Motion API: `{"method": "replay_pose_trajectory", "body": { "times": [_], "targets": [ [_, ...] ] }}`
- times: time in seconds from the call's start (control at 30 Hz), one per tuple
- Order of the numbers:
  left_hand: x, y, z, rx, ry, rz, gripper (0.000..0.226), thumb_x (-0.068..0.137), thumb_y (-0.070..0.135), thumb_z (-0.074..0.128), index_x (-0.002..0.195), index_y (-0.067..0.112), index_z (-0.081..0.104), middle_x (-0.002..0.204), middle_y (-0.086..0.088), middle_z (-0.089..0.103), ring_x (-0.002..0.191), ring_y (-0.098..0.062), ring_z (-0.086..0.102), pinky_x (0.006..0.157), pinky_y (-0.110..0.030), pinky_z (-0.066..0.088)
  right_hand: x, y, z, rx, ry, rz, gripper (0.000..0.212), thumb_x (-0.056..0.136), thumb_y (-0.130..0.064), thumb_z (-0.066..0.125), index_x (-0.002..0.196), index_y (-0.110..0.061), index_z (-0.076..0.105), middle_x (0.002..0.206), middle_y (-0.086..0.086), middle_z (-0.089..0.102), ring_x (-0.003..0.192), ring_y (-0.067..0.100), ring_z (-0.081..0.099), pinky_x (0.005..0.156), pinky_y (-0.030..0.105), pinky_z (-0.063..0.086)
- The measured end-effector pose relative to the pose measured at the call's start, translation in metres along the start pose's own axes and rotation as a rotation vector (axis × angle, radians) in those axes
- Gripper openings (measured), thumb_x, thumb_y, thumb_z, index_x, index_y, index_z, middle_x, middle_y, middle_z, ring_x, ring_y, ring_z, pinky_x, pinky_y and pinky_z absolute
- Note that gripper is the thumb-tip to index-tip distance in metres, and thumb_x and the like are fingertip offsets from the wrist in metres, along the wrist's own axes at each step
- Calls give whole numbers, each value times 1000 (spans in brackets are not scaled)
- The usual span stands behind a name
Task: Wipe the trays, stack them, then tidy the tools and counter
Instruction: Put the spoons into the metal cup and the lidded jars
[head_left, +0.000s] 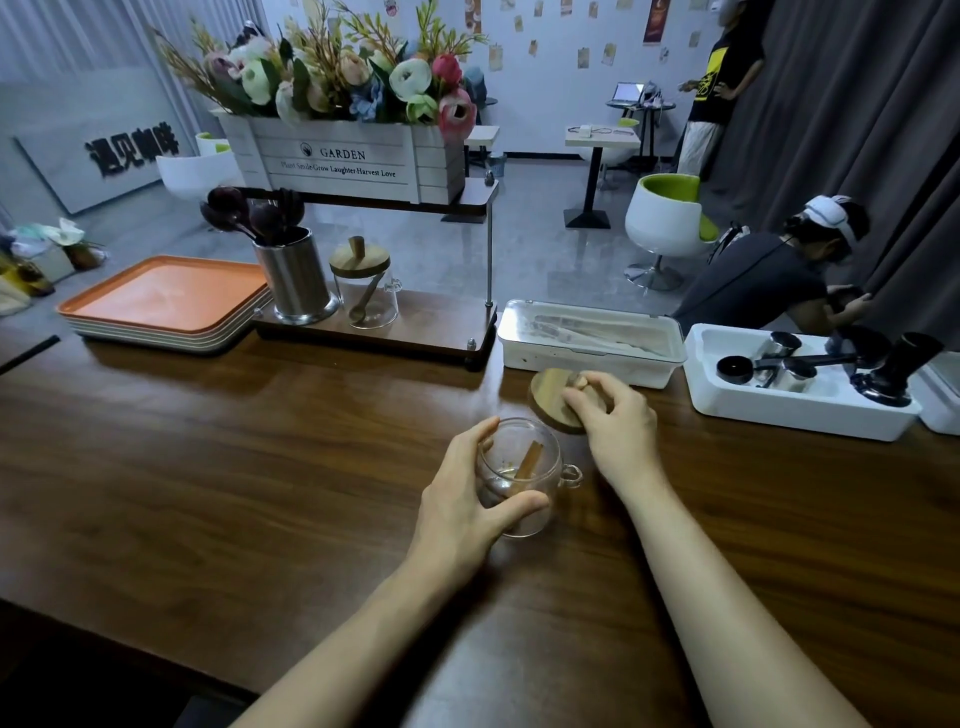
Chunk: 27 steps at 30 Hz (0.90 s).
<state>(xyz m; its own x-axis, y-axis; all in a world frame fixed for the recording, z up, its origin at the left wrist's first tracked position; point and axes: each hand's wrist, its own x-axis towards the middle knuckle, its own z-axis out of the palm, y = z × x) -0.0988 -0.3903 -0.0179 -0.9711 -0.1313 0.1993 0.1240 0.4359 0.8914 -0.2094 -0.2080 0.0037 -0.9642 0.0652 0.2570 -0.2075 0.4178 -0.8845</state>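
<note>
A small glass jar (524, 467) with a wooden spoon inside stands on the wooden counter (260, 441). My left hand (467, 499) grips the jar round its side. My right hand (613, 421) pinches the knob of a round wooden lid (548, 397), held tilted just right of and above the jar's mouth. A stack of orange and white trays (161, 301) lies at the far left of the counter.
A low wooden shelf (415, 332) holds a steel utensil cup (296, 280) and a second lidded glass jar (366, 286); a flower box sits above. A lidded white box (589, 338) and a white tray of coffee tools (800, 379) stand at right. People are beyond the counter.
</note>
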Motion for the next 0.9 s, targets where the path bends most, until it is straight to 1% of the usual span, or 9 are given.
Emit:
{"method": "replay_pose_trajectory", "body": {
  "times": [0.1,0.23,0.3,0.43,0.53,0.6,0.7,0.83,0.9],
  "targets": [
    [-1,2,-1,-40,2,-6,102,62,61,90,146,57,33,139,31,53,132,7,48,113,-39,45,-10,-29,-13,92,-114,-101,19,90,-32,73,108,-27,74,101,-11,74,99,7,67,86,29,54],
    [-2,6,-3,-59,-23,-18,121,61,61,91,149,69,8,141,31,52,132,4,51,115,-40,43,-33,-50,-16,69,-249,-156,19,87,-27,77,106,-29,76,101,-17,74,99,1,66,85,19,51],
    [-2,7,-3,-60,-28,-22,122,61,62,90,148,71,5,142,25,55,132,0,53,114,-41,44,-42,-51,-13,22,-264,-208,19,86,-26,77,106,-28,76,103,-21,71,102,-2,64,88,19,50],
    [-3,5,-3,-63,-38,13,116,64,60,89,150,67,12,145,24,54,130,-3,56,111,-42,47,-51,-47,-8,-45,-285,-233,24,88,-29,75,111,-25,75,114,-17,68,110,2,61,97,32,51],
    [-1,3,-2,-68,-41,48,103,68,51,90,151,58,29,145,21,53,129,-7,57,107,-44,50,-53,-45,-5,-64,-265,-213,26,88,-32,74,113,-29,74,121,-17,66,115,2,59,101,36,49],
    [0,3,-2,-69,-49,64,93,70,46,90,148,51,39,144,18,55,129,-9,58,104,-45,52,-55,-44,-4,-74,-259,-190,27,88,-31,75,114,-31,74,126,-16,64,118,0,57,100,27,49],
    [-1,2,-5,-67,-69,70,88,72,48,88,146,48,42,144,19,54,130,-8,57,104,-44,51,-62,-41,-2,-46,-211,-135,34,86,-34,76,119,-30,71,128,-15,64,118,0,57,91,6,42],
    [-3,2,-11,-67,-66,66,59,90,60,63,145,46,45,140,20,57,126,-6,58,104,-42,51,-70,-32,4,12,-145,-54,41,85,-37,78,124,-33,70,111,-23,69,106,-13,60,94,10,47],
    [-1,4,-12,-60,-41,46,49,94,57,54,141,45,48,135,19,62,122,-6,61,103,-43,51,-73,-31,4,-1,-147,-15,40,85,-42,77,124,-38,70,105,-27,69,97,-23,57,86,3,44]
  ]
}}
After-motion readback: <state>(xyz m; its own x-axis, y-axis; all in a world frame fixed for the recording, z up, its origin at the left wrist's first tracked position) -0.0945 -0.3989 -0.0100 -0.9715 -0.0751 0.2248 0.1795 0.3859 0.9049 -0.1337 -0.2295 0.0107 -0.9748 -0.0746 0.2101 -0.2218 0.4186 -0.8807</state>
